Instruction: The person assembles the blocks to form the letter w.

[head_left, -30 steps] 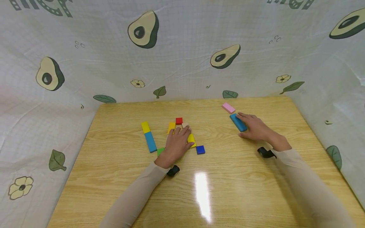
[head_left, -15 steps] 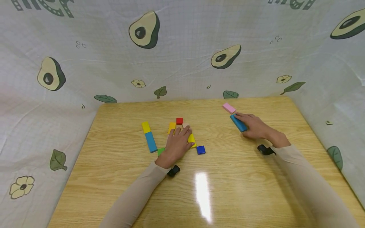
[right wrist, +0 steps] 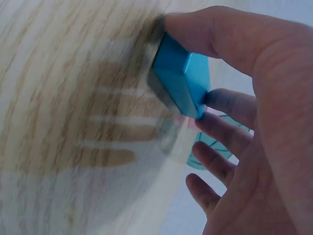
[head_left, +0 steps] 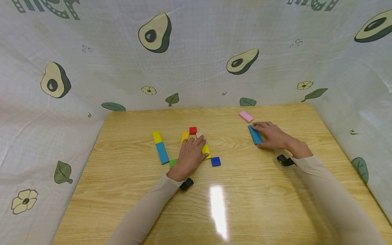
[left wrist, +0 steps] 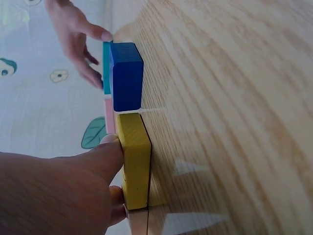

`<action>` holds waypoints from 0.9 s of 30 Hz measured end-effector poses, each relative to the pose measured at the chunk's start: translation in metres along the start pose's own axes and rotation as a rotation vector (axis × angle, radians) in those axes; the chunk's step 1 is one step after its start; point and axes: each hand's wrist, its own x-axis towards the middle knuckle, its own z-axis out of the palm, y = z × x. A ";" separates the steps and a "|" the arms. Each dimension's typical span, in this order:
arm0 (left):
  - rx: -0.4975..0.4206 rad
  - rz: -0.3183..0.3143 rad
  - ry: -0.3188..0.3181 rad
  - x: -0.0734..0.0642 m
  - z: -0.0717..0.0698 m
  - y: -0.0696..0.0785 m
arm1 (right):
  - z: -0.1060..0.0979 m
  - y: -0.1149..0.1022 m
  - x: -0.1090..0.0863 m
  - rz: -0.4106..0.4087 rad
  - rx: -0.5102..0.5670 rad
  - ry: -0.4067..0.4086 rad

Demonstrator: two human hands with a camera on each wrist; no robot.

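Observation:
My right hand [head_left: 271, 136] pinches a light-blue rectangular block [head_left: 255, 135] at the right of the table, thumb at its near end and index finger at its far end. In the right wrist view that block [right wrist: 182, 76] is slightly tilted, and the other fingers reach past it. A pink block [head_left: 246, 116] lies just beyond. My left hand [head_left: 191, 154] rests, fingers spread, over a cluster of blocks and partly hides them. Its thumb touches a yellow block [left wrist: 136, 164], with a dark-blue square block [left wrist: 128, 81] close by.
A red block [head_left: 193, 130], an orange block [head_left: 184, 136] and a beige block [head_left: 199, 135] lie beyond the left fingers. A green block [head_left: 173, 163] shows beside the left wrist. Farther left, yellow [head_left: 157, 137] and blue [head_left: 162, 153] blocks lie end to end. Patterned cloth [head_left: 196, 75] borders the table.
The light-blue block has turned slightly and shifted towards me, away from the pink block, in my right hand's fingers. My left hand has stayed in place.

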 end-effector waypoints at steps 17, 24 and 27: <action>-0.003 -0.004 -0.017 -0.002 -0.003 0.001 | 0.022 -0.060 0.008 0.018 0.008 0.156; -0.001 0.003 -0.006 -0.001 -0.002 0.000 | 0.036 -0.094 0.017 0.015 0.002 0.175; 0.003 0.005 0.001 -0.001 -0.002 0.000 | 0.041 -0.104 0.019 0.009 -0.003 0.176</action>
